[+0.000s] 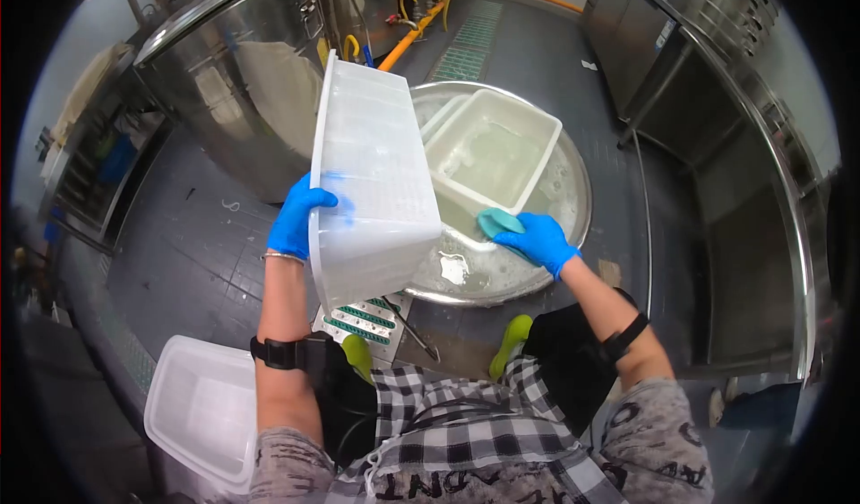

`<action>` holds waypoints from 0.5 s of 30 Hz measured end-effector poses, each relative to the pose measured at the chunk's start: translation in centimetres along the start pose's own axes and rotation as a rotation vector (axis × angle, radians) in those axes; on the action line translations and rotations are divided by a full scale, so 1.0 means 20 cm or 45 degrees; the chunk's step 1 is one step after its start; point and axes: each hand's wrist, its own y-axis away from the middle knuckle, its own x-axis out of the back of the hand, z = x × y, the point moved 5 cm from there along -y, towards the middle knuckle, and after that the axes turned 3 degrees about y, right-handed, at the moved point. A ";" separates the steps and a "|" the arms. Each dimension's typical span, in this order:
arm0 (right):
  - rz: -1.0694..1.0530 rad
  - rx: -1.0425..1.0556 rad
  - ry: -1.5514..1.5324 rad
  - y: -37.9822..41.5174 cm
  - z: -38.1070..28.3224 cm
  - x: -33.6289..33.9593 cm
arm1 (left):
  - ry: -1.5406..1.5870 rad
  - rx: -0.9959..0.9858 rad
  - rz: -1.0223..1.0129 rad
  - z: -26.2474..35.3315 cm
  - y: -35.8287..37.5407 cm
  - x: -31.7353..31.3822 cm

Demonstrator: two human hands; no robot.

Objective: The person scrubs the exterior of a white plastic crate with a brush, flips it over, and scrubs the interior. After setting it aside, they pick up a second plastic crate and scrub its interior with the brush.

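Observation:
My left hand (300, 217), in a blue glove, grips the rim of a white plastic tub (376, 181), which is tilted on its side with its outer bottom facing right. A green sponge (500, 223) is held in my gloved right hand (537, 241), at the near corner of another white tub (543, 168). That second tub holds cloudy water and rests in a large round metal basin (582, 190) of soapy water. Part of a further white container shows beneath it.
A white tub (202, 405) stands on the floor at the lower left. Large steel vats (242, 83) are at the upper left, steel counters (645, 47) on the right. Green floor grating (470, 43) runs behind the basin. A metal drain plate (363, 325) lies near my feet.

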 end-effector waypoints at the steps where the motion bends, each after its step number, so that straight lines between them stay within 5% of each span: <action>1: 0.062 -0.097 -0.209 0.01 0.06 -0.04 | -0.050 0.055 -0.009 0.00 -0.02 -0.02; 5: 0.304 -0.374 -0.973 0.03 0.30 -0.19 | -0.240 0.132 0.022 -0.08 -0.18 -0.16; 9: 0.446 -0.413 -1.541 0.06 0.34 0.00 | -0.385 0.048 -0.039 -0.22 -0.35 -0.44; 12: 0.636 -0.435 -1.712 0.08 0.43 0.14 | -0.453 0.094 -0.028 -0.38 -0.50 -0.67; 15: 0.714 -0.452 -1.836 0.13 0.47 0.22 | -0.907 -0.025 0.263 -0.68 -0.73 -0.75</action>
